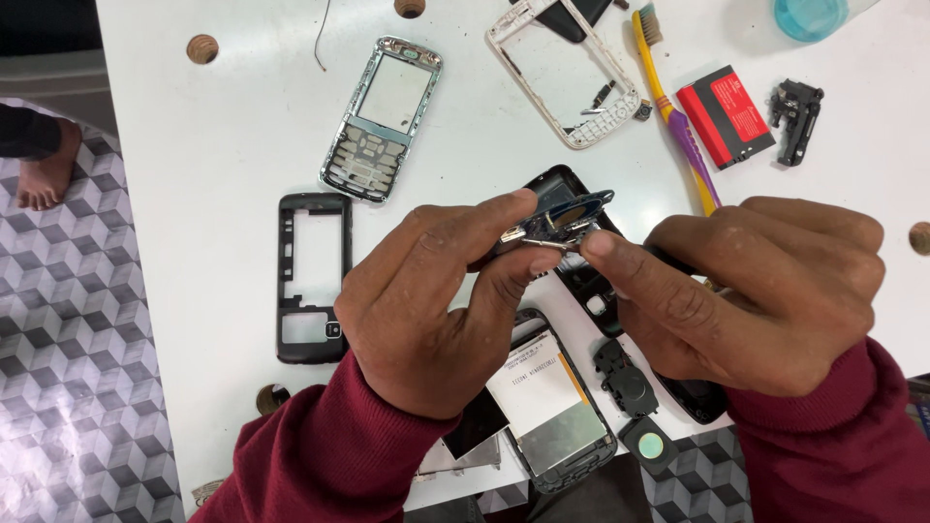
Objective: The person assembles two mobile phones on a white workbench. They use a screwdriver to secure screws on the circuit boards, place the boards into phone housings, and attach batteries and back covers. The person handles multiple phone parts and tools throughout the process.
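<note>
Pinching the circuit board (562,221) by its edges, we've got left hand (426,300) and right hand (746,291) fingers closed on it — lifted above the table (223,145), phone frames (312,276) lying just beside.

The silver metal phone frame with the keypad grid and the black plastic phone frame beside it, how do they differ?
The silver metal phone frame is shiny, lies tilted and has a keypad grid in its lower half. The black plastic phone frame is matte, lies straight and has one long open window above a small one. Both lie flat on the white table, untouched by either hand.

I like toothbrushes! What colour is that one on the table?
The toothbrush is yellow and purple, seen in the head view.
</note>
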